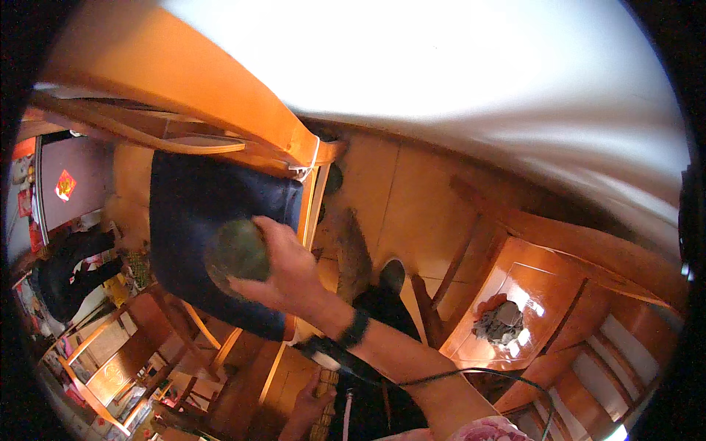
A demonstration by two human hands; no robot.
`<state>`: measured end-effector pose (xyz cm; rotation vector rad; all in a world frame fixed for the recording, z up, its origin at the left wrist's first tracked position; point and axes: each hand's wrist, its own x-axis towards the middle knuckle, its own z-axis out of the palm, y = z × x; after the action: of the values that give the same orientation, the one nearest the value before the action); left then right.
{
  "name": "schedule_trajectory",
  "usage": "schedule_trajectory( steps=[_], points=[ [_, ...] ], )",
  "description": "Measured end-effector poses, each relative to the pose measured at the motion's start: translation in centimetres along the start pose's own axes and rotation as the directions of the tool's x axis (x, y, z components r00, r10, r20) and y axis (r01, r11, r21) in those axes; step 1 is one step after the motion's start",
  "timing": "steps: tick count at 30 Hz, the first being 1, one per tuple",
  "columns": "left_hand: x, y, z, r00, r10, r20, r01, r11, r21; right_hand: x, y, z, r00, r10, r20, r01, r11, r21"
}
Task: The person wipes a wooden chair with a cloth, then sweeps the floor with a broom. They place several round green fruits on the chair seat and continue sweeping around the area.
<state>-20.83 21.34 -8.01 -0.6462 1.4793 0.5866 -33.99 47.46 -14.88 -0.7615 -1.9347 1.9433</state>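
Observation:
My right hand (289,270) is around one side of a round, dark green object (241,253), blurred, its exact kind unclear. It is over a dark blue seat (179,220) of a wooden-framed chair. A black band (356,328) circles my right wrist. Low in the view, my left hand (311,402) grips the edge of what looks like a woven basket (325,408); most of the basket is hidden or cut off by the frame.
A wooden chair (529,275) at the right holds a crumpled grey cloth (499,322). A thin black cable (496,372) crosses my right forearm. A wooden chair (107,380) stands lower left. Tiled floor (380,182) shows between the furniture; a white surface (441,60) fills the top.

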Motion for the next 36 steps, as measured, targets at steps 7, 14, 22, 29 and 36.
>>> schedule_trajectory(
  steps=[7, 14, 22, 29, 36],
  points=[
    [0.1, -2.6, 0.2, 0.996, 0.089, 0.004, -0.089, 0.996, -0.026, 6.5, 0.6, 4.3, 0.990, -0.110, 0.093, 0.143, 0.842, -0.520],
    [0.9, -3.9, 0.0, 0.987, 0.160, 0.010, -0.160, 0.980, 0.116, 4.3, 5.7, -1.3, 0.941, -0.338, 0.022, 0.336, 0.920, -0.204],
    [2.2, 0.6, 4.4, 0.938, 0.312, 0.151, -0.325, 0.942, 0.077, -14.8, 15.7, -9.9, 0.747, 0.662, -0.055, -0.605, 0.644, -0.468],
    [8.5, 4.5, 9.7, 0.873, 0.351, 0.339, -0.298, 0.934, -0.198, -18.1, 17.9, -9.3, 0.663, 0.740, -0.112, -0.729, 0.673, 0.126],
    [17.5, 3.8, 7.0, 0.881, 0.346, 0.324, -0.337, 0.938, -0.084, -13.3, 20.0, -10.8, 0.698, 0.713, -0.066, -0.534, 0.457, -0.712]
  ],
)
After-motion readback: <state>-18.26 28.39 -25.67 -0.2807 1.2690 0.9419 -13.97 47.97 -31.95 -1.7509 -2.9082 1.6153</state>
